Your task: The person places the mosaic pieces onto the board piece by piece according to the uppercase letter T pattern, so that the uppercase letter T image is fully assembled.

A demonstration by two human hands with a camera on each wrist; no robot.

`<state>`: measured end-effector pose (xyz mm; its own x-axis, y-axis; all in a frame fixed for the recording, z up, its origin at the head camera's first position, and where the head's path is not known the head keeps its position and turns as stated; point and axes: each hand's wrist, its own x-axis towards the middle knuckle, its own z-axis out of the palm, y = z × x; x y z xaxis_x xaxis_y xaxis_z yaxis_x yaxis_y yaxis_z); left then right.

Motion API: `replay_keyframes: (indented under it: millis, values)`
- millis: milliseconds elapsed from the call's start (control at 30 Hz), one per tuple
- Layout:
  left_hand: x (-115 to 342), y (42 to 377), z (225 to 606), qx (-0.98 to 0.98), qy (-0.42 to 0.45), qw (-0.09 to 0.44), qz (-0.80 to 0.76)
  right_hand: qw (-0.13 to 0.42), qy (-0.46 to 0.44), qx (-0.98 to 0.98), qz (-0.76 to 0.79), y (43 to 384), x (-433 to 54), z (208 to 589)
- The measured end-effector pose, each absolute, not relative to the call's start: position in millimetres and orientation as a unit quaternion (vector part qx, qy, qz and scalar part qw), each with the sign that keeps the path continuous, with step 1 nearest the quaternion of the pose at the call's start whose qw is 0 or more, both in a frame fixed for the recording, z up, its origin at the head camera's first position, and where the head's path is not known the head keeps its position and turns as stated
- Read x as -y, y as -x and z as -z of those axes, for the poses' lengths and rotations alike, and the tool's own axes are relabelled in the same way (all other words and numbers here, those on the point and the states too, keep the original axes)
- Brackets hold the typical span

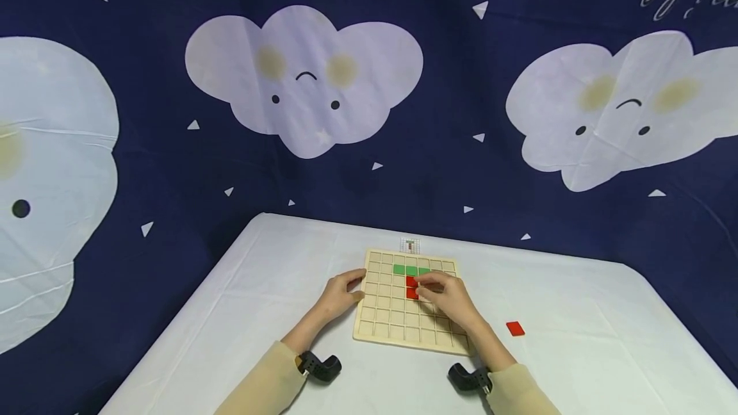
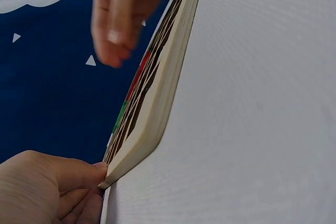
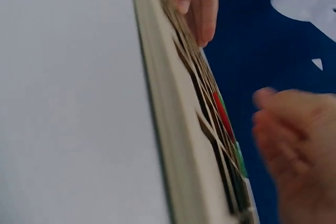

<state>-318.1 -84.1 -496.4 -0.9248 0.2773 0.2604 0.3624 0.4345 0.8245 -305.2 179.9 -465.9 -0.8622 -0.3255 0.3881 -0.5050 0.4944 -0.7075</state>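
A light wooden grid board (image 1: 383,312) lies on the table. Its upper squares hold a row of green tiles (image 1: 399,269), with red tiles (image 1: 411,294) in a column below the middle one. My left hand (image 1: 337,295) grips the board's left edge; the left wrist view shows the fingers (image 2: 79,174) at its rim. Over the board, beside the red tiles, hovers my right hand (image 1: 450,300). Its fingers are loosely bent and blurred in the right wrist view, and no tile shows between them.
One loose red tile (image 1: 516,328) lies on the white tablecloth (image 1: 588,338) right of the board. A small printed card (image 1: 410,246) with a grid pattern sits at the board's far edge. Behind the table hangs a dark blue cloth (image 1: 444,184) with clouds.
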Motion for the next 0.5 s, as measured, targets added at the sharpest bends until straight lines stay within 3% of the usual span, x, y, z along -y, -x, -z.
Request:
replay_keyframes:
  millis: [133, 300, 500]
  values:
    - [81.5, 318.8, 498.9, 0.845, 0.19, 0.043, 0.498, 0.103, -0.245, 0.848, -0.458, 297.3, -193.6, 433.0]
    - [80.1, 318.2, 500.0, 0.844, 0.194, 0.045, 0.498, 0.082, -0.237, 0.844, -0.473, 304.9, -246.2, 428.6]
    - [83.2, 318.2, 498.1, 0.848, 0.192, 0.044, 0.493, 0.066, -0.168, 0.864, -0.469, 273.6, -307.3, 428.0]
